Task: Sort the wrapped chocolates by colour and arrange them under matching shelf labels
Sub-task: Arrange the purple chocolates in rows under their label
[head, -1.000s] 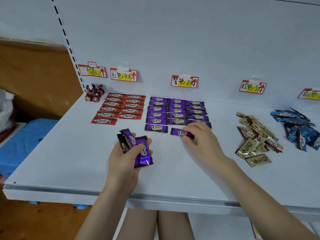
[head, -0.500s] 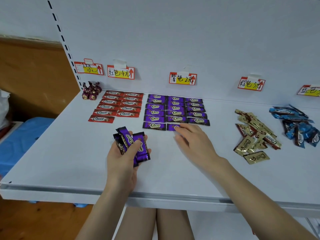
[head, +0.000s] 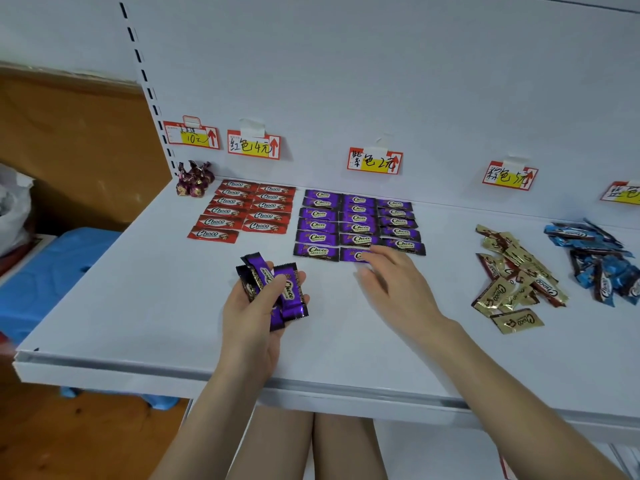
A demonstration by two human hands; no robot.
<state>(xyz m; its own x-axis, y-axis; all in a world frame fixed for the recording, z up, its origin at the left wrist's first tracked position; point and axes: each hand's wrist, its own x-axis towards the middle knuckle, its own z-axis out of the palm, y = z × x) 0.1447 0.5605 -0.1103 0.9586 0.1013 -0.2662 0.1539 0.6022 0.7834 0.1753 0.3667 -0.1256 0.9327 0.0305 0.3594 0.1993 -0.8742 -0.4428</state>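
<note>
Your left hand (head: 252, 317) gripped a fan of purple chocolates (head: 289, 289) above the shelf (head: 138, 306); your right hand (head: 398, 289) lay flat-fingered on the front bar (head: 349, 254) of the purple rows (head: 318, 225). A careless slide could have skewed neighbouring bars. That bar was half covered; the far-right label (head: 623, 195) was cut off at the frame edge

**Bare arms, bare legs**

The left forearm (head: 207, 410) and right forearm (head: 519, 393) are uncovered from the wrist to the lower edge of the view. The left hand (head: 252, 320) and right hand (head: 398, 289) are bare as well; the fingers (head: 382, 253) seem to have short, plain nails. Two bare legs (head: 277, 445) show side by side below.
</note>
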